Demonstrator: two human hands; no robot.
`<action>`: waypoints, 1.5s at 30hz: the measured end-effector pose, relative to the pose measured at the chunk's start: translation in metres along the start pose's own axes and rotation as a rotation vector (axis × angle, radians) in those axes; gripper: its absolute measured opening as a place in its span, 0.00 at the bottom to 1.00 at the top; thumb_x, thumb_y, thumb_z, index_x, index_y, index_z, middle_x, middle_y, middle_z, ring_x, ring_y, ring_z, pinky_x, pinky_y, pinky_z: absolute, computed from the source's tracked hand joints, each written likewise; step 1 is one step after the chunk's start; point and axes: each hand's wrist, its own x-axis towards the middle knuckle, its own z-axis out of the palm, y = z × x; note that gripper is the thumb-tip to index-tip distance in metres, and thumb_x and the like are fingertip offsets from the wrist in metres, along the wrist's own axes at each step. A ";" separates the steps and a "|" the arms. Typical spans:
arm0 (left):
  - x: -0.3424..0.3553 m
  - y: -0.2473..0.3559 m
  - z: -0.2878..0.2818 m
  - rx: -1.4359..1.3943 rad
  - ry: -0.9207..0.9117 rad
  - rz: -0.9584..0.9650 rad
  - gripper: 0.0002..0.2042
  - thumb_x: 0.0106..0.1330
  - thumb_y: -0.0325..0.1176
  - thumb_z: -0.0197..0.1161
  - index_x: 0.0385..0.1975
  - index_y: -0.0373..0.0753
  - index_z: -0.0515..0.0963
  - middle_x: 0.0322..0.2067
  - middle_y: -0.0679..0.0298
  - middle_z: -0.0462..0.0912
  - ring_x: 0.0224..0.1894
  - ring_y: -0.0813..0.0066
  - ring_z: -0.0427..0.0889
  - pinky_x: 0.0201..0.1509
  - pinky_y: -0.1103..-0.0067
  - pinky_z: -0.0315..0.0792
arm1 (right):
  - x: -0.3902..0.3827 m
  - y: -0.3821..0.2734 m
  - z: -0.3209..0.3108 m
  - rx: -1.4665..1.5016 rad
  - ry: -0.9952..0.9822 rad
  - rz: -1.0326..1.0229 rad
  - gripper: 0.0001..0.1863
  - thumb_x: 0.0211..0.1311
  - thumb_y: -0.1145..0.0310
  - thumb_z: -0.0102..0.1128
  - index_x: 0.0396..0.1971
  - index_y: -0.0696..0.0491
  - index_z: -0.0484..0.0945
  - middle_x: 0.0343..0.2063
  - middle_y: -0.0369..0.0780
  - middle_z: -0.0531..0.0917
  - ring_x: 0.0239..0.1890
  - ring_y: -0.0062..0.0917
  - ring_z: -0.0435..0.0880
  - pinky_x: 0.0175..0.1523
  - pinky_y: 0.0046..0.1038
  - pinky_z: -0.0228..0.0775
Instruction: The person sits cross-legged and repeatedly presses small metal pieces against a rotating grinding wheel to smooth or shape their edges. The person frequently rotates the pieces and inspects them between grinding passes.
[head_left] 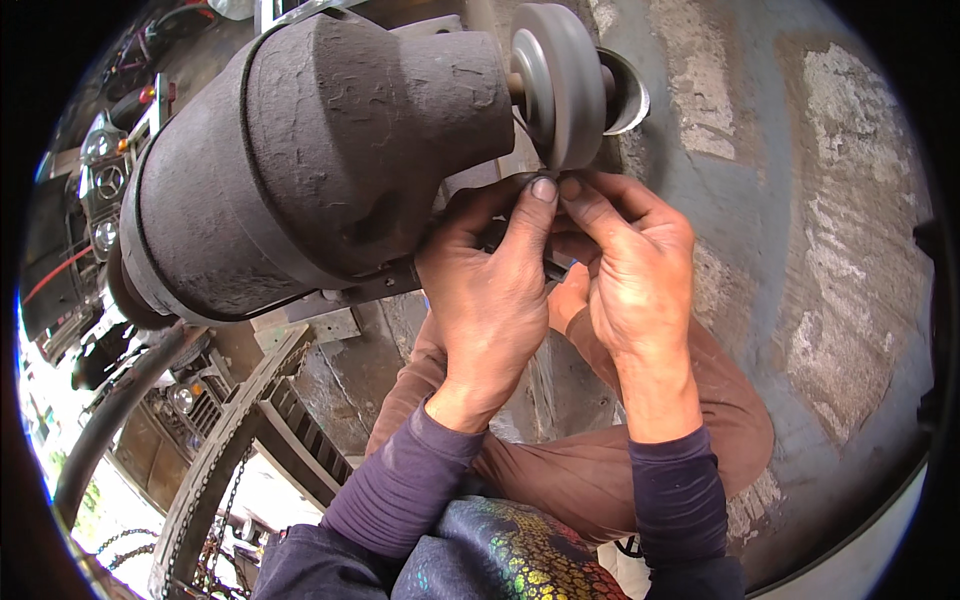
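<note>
A grey grinding wheel [580, 95] sits on the shaft at the narrow end of a big dark motor housing [330, 150]. Just under the wheel's lower edge, my left hand [490, 290] and my right hand [640, 270] meet with thumbs and fingertips pinched close together. Both hands are closed. Whatever they hold is too small and too covered by the fingers to make out. The fingertips are at or very near the wheel's rim; contact cannot be told. Behind the wheel shows a round metal cup-shaped part [628, 92].
Worn, patchy concrete floor [850, 230] lies to the right. My bent leg in brown trousers [720, 420] is beneath my right forearm. A metal frame with chains [225, 450] stands at the lower left. Vehicle headlights [103, 145] and machine parts show at the far left.
</note>
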 end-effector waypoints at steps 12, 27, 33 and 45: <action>-0.002 0.021 -0.054 -0.047 -0.259 -0.365 0.15 0.74 0.40 0.64 0.43 0.32 0.85 0.36 0.66 0.86 0.34 0.85 0.79 0.40 0.83 0.73 | -0.012 -0.024 -0.007 -0.485 -0.241 -0.014 0.08 0.65 0.76 0.69 0.40 0.64 0.85 0.31 0.38 0.87 0.30 0.16 0.84 0.37 0.19 0.77; -0.023 0.010 -0.072 0.644 -0.242 0.824 0.10 0.60 0.22 0.73 0.41 0.33 0.84 0.36 0.58 0.85 0.34 0.72 0.86 0.37 0.79 0.79 | -0.058 -0.037 -0.009 -0.562 -0.281 0.042 0.06 0.65 0.81 0.65 0.40 0.64 0.83 0.31 0.37 0.86 0.33 0.16 0.84 0.41 0.20 0.78; -0.035 0.019 -0.073 0.191 -0.274 -0.080 0.11 0.72 0.33 0.67 0.46 0.32 0.82 0.30 0.66 0.83 0.29 0.81 0.79 0.31 0.81 0.73 | -0.069 -0.035 -0.007 -0.530 -0.215 0.002 0.06 0.65 0.80 0.65 0.40 0.65 0.83 0.31 0.37 0.86 0.33 0.17 0.84 0.41 0.21 0.78; -0.042 0.051 -0.085 0.059 -0.471 -0.235 0.17 0.80 0.36 0.54 0.59 0.31 0.75 0.44 0.63 0.82 0.40 0.81 0.81 0.41 0.83 0.78 | -0.085 -0.034 -0.001 -0.770 -0.335 -0.268 0.05 0.57 0.82 0.67 0.35 0.62 0.84 0.30 0.39 0.83 0.31 0.19 0.82 0.38 0.20 0.73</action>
